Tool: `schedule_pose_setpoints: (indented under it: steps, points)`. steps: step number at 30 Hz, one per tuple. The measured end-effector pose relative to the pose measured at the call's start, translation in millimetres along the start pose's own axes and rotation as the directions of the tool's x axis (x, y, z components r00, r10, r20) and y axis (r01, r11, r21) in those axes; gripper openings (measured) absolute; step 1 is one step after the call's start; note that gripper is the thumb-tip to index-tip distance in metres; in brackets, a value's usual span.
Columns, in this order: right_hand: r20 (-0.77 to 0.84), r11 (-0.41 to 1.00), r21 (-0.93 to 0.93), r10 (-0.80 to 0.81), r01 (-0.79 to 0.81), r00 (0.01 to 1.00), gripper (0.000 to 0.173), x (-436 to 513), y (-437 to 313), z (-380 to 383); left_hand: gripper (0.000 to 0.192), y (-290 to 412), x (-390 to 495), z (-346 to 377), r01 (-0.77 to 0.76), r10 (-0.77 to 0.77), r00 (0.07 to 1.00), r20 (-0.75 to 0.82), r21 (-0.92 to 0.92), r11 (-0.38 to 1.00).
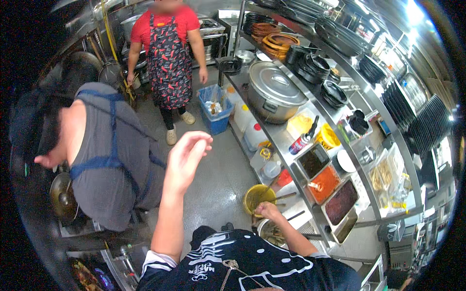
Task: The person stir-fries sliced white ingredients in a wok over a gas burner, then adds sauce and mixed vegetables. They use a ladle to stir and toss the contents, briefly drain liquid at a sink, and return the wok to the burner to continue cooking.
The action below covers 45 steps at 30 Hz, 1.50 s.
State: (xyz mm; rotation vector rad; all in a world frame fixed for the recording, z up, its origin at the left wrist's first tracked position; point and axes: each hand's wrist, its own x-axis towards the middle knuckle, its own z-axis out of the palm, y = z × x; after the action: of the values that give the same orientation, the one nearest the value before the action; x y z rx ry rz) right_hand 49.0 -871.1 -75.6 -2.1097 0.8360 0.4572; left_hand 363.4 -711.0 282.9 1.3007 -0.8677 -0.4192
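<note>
My left hand (187, 158) is raised in front of me above the floor, its fingers loosely curved. I see nothing in it. Low on the right, my right hand (267, 211) is bent into a fist at the near rim of a yellow bucket (247, 198). A short brown handle shows just under this fist, but whether the fingers grip it is hidden. Long-handled utensils lean in the bucket. Beside it, partly under my right forearm, stands a round metal pot (268, 232) with more utensils in it.
On the left a person in a grey top (105, 152) bends beside a wok (63, 196). Another person in a chili-print apron (169, 62) stands ahead near a blue bin (214, 122). Along the right, a steel shelf bears a lidded stockpot (275, 94) and a tray of red sauce (326, 183).
</note>
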Motion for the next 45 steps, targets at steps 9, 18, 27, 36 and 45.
schedule_pose_setpoints:
  steps: [9,18,27,36,45]
  points:
    - [-0.384,0.868,0.377,-0.171,0.323,0.907,0.038,71.4,-181.7,-316.9,0.029,-274.1,339.1,6.2,0.639,-0.633,0.763,0.131,-0.009,0.769]
    - [-0.556,0.98,0.043,-0.14,0.197,0.819,0.035,324.8,-306.3,-613.9,0.026,-416.6,830.3,18.1,-0.137,0.133,0.989,0.057,0.66,0.739]
    - [-0.551,0.981,0.046,-0.131,0.186,0.824,0.03,482.4,-357.5,-749.6,0.038,-380.7,1151.8,159.1,-0.645,0.429,0.72,0.546,0.754,0.123]
    - [-0.535,0.974,0.108,-0.113,0.201,0.837,0.032,499.1,-346.0,-794.2,0.027,-362.8,1209.5,195.4,-0.726,0.209,0.659,0.723,0.683,-0.073]
    - [-0.681,0.881,0.432,0.181,0.19,0.709,0.029,548.0,-317.1,-823.5,0.02,-363.4,1203.7,168.8,-0.856,0.52,0.33,0.788,0.482,-0.186]
